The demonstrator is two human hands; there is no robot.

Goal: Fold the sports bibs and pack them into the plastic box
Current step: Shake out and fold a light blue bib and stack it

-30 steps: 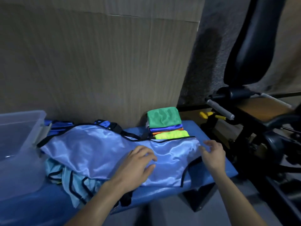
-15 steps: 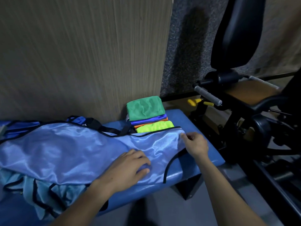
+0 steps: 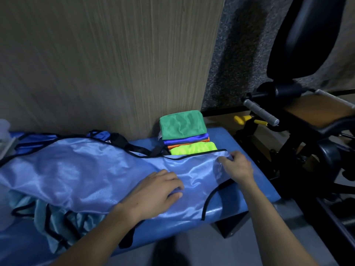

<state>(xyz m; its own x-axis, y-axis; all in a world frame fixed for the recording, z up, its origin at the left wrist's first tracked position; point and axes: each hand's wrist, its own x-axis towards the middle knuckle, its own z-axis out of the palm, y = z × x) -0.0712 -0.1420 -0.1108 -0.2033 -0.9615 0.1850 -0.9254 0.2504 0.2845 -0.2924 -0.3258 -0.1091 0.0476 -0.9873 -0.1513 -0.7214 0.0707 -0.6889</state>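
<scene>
A shiny light blue bib (image 3: 80,169) with black trim lies spread across the blue padded bench (image 3: 247,166). My left hand (image 3: 153,191) presses flat on its front right part, fingers straight. My right hand (image 3: 237,167) pinches the bib's right end near the trimmed edge. Behind that end stands a stack of folded bibs (image 3: 185,134), green on top, then blue, orange and yellow-green. Only a sliver of the plastic box (image 3: 4,135) shows at the far left edge.
More crumpled bibs lie under the spread one: teal ones (image 3: 48,217) at the front left, a darker blue one (image 3: 103,135) at the back. A wood-grain panel (image 3: 105,64) rises behind the bench. A black exercise machine (image 3: 299,116) stands at the right.
My right hand moved left from the bench's end to the bib and took hold of its right edge. The view swung right, so the plastic box slid almost out of sight.
</scene>
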